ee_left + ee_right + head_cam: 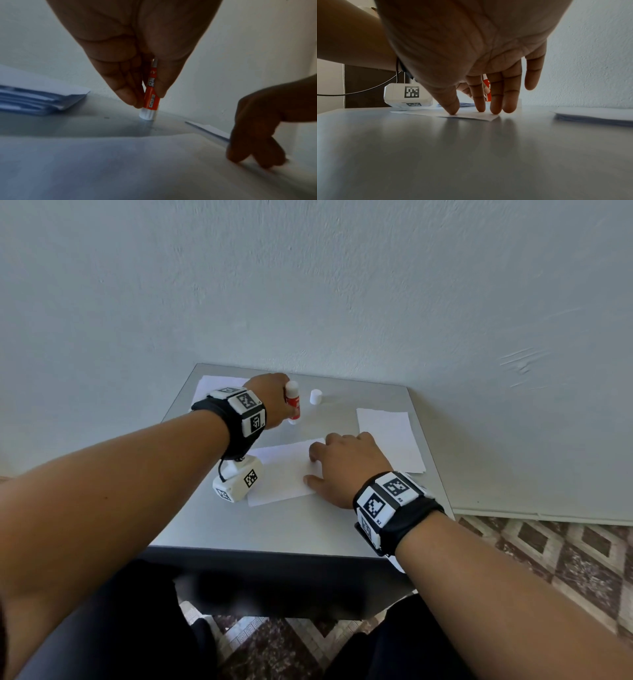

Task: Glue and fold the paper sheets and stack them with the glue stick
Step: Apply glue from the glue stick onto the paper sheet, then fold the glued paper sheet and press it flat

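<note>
My left hand [274,398] grips a red and white glue stick [293,404] upright, its white end touching the grey table [308,525] just beyond the sheet. In the left wrist view the glue stick [151,97] is pinched between thumb and fingers of the left hand [137,67]. A white paper sheet [281,470] lies flat in the middle. My right hand [342,463] presses its right edge down with straight fingertips [452,109]. The sheet [467,115] shows under them in the right wrist view. The glue's white cap [316,397] stands apart at the back.
A pile of white sheets [390,440] lies at the right side of the table, and another pile of sheets [215,386] at the back left by the wall. The wall runs close behind the table. Patterned floor lies to the right.
</note>
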